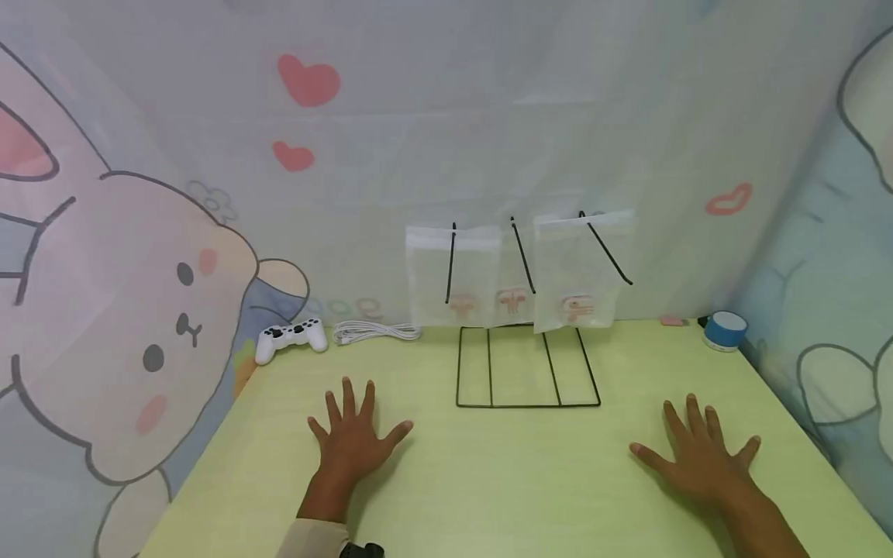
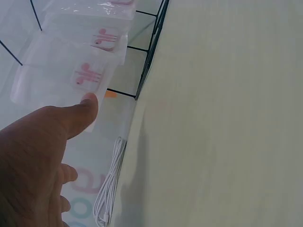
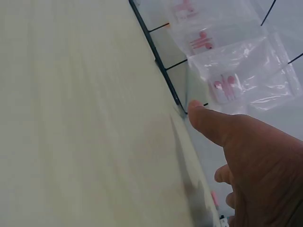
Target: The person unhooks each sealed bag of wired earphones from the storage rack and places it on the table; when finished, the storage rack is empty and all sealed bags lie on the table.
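My left hand (image 1: 354, 446) is spread over the left part of the pale green table (image 1: 530, 496), fingers straight and holding nothing. On the other side, my right hand (image 1: 705, 463) is spread likewise, also holding nothing. Whether the palms touch the tabletop is hard to tell. Beyond and between the hands stands a black wire rack (image 1: 528, 405) with three prongs. Clear plastic bags hang on it: a left bag (image 1: 429, 271), a partly hidden middle bag (image 1: 515, 314) and a right bag (image 1: 558, 267). Each holds a small piece with a pink earphone-like shape.
At the back left lie a white game controller (image 1: 291, 333) and a bundled white cable (image 1: 377, 332). A blue and white round container (image 1: 725, 332) stands at the back right, near a small pink block (image 1: 672, 321). Printed cloth (image 1: 349, 194) walls the table's back and sides.
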A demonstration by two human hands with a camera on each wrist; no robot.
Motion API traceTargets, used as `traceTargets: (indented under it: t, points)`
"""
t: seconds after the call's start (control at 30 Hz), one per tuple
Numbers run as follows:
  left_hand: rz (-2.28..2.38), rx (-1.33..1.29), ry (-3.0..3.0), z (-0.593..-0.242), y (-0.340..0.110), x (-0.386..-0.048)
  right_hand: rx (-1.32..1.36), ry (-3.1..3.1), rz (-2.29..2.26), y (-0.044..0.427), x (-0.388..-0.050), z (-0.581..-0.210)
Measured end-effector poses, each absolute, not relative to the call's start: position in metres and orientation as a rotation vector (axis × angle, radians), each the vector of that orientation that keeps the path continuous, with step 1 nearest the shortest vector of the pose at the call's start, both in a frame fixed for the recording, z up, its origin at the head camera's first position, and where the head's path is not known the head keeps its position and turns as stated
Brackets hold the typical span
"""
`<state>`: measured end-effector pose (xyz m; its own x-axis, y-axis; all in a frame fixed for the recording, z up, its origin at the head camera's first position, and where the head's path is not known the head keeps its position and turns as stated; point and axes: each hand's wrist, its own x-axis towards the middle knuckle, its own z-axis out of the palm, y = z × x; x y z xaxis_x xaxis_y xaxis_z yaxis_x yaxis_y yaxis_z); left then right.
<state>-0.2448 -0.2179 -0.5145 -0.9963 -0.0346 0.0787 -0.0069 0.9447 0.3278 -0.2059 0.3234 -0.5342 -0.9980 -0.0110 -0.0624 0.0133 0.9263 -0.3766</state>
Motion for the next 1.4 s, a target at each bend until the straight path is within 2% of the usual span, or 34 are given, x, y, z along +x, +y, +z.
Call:
traceTargets:
  t: [0.5,0.97,1.4]
  points:
    - [-0.748,-0.068,-2.908,-0.509,-0.198,-0.277,-0.153,3.026,-0.8,0.29,-0.258,-0.542]
    - [-0.898,-0.142,-2.813,-0.508,-0.185,-0.302,-0.278,3.045,-0.956,0.253,-0.279,-0.542]
    - [-1.095,-0.167,-2.777,-0.508,-0.182,-0.329,-0.21,3.056,-0.97,0.252,-0.281,-0.553]
